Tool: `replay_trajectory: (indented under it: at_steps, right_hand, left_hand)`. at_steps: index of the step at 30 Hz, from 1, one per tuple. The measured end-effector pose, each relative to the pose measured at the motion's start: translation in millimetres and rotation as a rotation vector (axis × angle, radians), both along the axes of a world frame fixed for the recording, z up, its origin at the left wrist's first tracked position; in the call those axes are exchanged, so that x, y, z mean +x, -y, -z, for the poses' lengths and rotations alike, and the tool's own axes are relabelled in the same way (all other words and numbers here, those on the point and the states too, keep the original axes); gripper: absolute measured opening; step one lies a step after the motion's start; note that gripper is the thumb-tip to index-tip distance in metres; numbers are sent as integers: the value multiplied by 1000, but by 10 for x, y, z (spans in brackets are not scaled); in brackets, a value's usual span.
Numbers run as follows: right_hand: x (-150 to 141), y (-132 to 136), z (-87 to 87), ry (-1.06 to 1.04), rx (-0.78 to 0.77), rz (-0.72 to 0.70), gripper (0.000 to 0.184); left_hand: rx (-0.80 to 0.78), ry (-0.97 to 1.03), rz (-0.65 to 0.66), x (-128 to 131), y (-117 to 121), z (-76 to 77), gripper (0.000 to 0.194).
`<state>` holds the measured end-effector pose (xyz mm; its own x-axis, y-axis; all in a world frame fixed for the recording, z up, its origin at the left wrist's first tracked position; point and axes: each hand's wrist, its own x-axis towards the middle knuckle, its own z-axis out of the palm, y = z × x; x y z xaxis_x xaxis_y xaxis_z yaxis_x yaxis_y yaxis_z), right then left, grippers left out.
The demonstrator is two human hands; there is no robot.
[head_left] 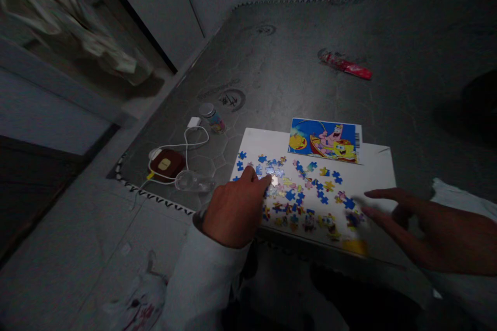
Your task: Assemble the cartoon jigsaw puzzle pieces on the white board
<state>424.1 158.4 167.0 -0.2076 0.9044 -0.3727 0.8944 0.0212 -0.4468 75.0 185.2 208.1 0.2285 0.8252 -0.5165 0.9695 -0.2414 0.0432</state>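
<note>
My left hand (235,214) reaches down over the left part of a white board (373,170), its fingers bent and the thumb and forefinger tips among loose jigsaw pieces (289,195). It appears to pinch one piece, mostly hidden by the fingers. A pale, shiny piece (274,180) lies right beside the thumb. My right hand (435,227) is over the board's right edge, thumb and forefinger apart with nothing between them. Its fingertips are close to a small joined cluster (345,200) of blue and pink pieces. Several cartoon-printed pieces, partly joined, run along the board's near edge.
A cartoon picture card (325,140) overlaps the board's far edge. To the left are a small jar (213,117), a white cable with a plug (194,122), a brown box (166,164) and a clear plastic item (194,181). Farther back lies a red packet (345,65).
</note>
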Motion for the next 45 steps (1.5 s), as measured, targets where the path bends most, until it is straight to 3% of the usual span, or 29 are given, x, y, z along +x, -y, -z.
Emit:
replay_trajectory:
  at_steps: [3,6,11,22,45]
  right_hand:
    - [-251,102,-138,48,227,74,101]
    - [-463,197,-252,113,348,80,99]
    - [-538,234,-284,156,350,78,97]
    - [-466,245,-213,140,366,53,91]
    - [-415,233,-166,112,345,69,79]
  left_hand:
    - [1,-5,25,52,-10,40,64]
    - [26,22,50,131,-18,114,56]
    - [59,50,71,218,-11,192,51]
    - [21,16,25,150,52,67,49]
    - [64,36,74,251,13,156,52]
